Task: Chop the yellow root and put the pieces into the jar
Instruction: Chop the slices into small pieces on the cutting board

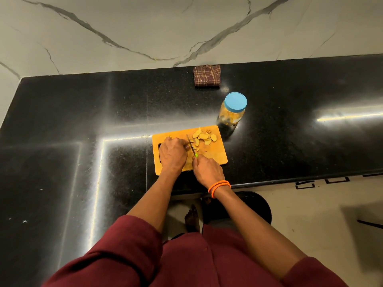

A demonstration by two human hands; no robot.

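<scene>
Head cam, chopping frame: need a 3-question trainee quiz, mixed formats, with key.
1. True or false: the jar has its blue lid on.
2. Multiple choice: which hand holds the knife? A) left hand B) right hand C) neither
3. Fill in: the cut slices lie on the cutting board, on the side of the blade nearer the ____.

Key
1. True. The lid is on, so it must come off before pieces go in.
2. B. The left hand steadies the root, which it mostly covers.
3. jar
</scene>
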